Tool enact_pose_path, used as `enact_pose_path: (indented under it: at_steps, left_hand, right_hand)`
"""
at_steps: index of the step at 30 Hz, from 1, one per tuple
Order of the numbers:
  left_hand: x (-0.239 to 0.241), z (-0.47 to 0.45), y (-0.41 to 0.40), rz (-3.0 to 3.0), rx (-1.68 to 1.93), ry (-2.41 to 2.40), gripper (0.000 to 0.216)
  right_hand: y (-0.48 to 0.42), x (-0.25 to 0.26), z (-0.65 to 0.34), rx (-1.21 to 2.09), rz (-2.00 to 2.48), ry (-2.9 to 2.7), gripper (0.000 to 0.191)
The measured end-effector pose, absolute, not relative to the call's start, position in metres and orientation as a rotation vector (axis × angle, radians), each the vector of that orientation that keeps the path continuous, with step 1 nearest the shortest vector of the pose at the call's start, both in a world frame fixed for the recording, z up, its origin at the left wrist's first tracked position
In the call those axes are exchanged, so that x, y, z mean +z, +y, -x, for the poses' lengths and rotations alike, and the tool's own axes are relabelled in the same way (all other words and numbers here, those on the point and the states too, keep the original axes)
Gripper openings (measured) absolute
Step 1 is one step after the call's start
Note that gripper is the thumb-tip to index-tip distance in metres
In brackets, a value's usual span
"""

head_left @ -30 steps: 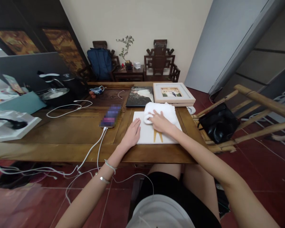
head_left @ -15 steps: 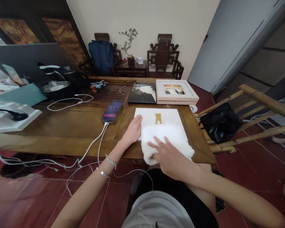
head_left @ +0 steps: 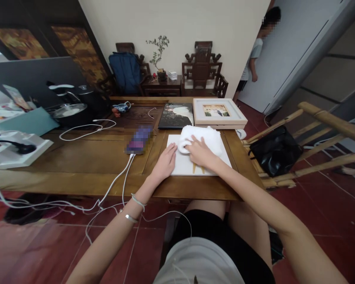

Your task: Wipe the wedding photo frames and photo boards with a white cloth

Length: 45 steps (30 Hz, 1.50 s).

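A folded, fluffy white cloth (head_left: 212, 139) is covering much of a white board (head_left: 183, 165), which is lying flat on the worktop (head_left: 195, 189), two yellow strips (head_left: 194, 169) showing.

The right hand (head_left: 198, 152) presses on a white towel (head_left: 212, 138) atop a board (head_left: 182, 165); the left hand (head_left: 165, 161) rests at its left edge; a phone (head_left: 138, 141) lies farther left.
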<state>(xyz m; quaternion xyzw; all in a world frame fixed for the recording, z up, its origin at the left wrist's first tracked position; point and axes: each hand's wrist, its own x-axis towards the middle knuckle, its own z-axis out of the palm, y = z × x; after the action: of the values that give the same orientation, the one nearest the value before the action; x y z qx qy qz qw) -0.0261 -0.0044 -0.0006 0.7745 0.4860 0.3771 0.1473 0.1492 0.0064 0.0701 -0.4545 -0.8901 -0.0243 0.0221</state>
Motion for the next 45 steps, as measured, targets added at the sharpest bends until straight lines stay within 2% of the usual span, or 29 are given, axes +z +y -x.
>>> enact_pose_path:
  at_steps: [4, 9, 13, 21, 26, 35, 42, 45]
  left_hand:
    - [0.01, 0.029, -0.008, -1.956, 1.334, 1.374, 0.044]
    - [0.008, 0.035, -0.003, -1.479, 1.599, 1.27, 0.054]
    - [0.012, 0.031, -0.006, -1.505, 1.513, 1.317, 0.056]
    - [0.005, 0.024, -0.012, -2.233, 1.061, 1.462, 0.041]
    - [0.004, 0.025, -0.01, -2.315, 1.036, 1.478, 0.036]
    - [0.009, 0.026, -0.011, -2.344, 1.027, 1.477, 0.034]
    - [0.004, 0.025, -0.01, -2.318, 1.047, 1.474, 0.035]
    - [0.005, 0.025, -0.011, -2.313, 1.034, 1.473, 0.035]
  right_hand:
    - [-0.003, 0.065, -0.125, -0.128, 1.388, -2.803, 0.046]
    - [-0.058, 0.07, -0.122, -0.056, 0.916, -3.011, 0.036]
    - [-0.09, 0.08, -0.143, 0.02, 0.807, -3.057, 0.031]
    - [-0.036, 0.09, -0.172, 0.046, 1.273, -2.899, 0.04]
    - [0.019, 0.094, -0.145, 0.073, 1.469, -2.78, 0.036]
    - [0.063, 0.101, -0.096, 0.199, 1.315, -2.839, 0.031]
    - [0.076, 0.109, -0.176, 0.203, 1.352, -2.808, 0.03]
    - [0.072, 0.105, -0.22, 0.129, 1.523, -2.727, 0.034]
